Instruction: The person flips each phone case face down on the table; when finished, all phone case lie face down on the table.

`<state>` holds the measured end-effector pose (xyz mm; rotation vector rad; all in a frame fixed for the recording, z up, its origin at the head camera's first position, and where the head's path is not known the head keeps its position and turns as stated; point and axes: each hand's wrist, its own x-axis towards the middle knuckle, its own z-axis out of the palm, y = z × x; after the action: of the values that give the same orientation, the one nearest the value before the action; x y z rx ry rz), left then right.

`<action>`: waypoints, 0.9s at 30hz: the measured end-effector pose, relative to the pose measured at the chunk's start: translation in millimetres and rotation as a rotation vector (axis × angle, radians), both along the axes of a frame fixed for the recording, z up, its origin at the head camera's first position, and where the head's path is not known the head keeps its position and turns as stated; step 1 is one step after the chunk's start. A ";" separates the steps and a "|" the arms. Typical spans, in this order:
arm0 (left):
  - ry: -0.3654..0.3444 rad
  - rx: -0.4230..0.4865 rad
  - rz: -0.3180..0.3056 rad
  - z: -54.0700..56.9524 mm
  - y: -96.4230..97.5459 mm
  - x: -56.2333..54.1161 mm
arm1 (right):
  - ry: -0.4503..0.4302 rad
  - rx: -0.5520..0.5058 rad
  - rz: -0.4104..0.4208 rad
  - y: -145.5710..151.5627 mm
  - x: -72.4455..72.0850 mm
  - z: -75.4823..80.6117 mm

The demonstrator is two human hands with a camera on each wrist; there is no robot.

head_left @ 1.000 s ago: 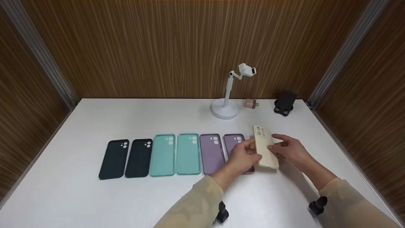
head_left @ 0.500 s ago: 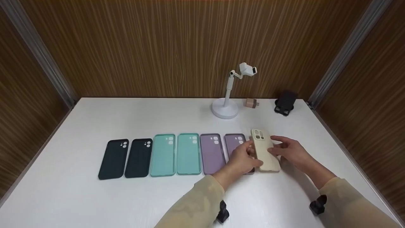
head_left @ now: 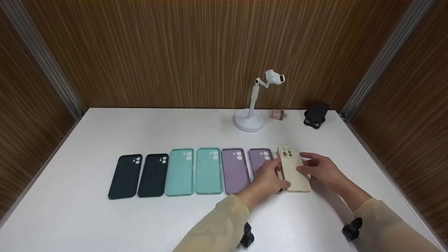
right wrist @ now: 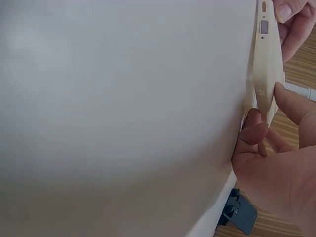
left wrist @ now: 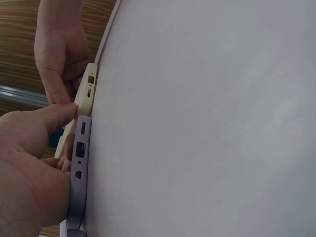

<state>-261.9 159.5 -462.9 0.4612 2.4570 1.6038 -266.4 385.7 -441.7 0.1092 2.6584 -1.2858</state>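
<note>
A cream phone case, back side up with its camera holes at the far end, is held between both hands at the right end of a row of cases. My left hand pinches its left edge and reaches over the right-hand purple phone case, partly covering it. On the opposite edge, my right hand grips with thumb and fingers. The right wrist view has the cream case's near end tilted, its right side raised off the table. In the left wrist view a purple case lies beside my left hand.
Leftward in the row lie another purple case, two teal cases and two dark cases, inner sides up. Behind stand a white camera stand, a pink plug adapter and a black folding stand. Wood-patterned panels enclose the white table.
Both hands have lowered the cream case and brought it slightly nearer to me, so its near end is now at the table. The other cases keep their places.
</note>
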 end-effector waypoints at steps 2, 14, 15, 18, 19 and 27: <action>0.005 -0.024 0.001 0.5 0.6 0.6 | 0.015 0.019 0.003 -1.4 1.3 0.3; 0.050 -0.064 -0.007 -0.2 1.4 1.2 | 0.070 0.083 0.019 -5.5 3.4 0.1; 0.064 -0.065 -0.008 -0.3 1.1 1.1 | 0.073 0.087 0.023 -5.4 3.5 0.2; 0.112 -0.071 -0.016 -1.2 0.6 0.3 | 0.085 0.101 0.036 -4.6 3.9 0.1; 0.124 -0.074 -0.018 -1.7 0.5 0.0 | 0.088 0.104 0.040 -4.5 4.0 0.0; 0.107 -0.073 -0.013 -3.1 1.1 -1.4 | 0.103 0.135 0.050 -5.2 3.0 -0.9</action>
<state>-263.3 160.6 -466.0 0.5638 2.5752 1.5155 -263.4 380.6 -442.6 -0.0057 2.8140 -1.1258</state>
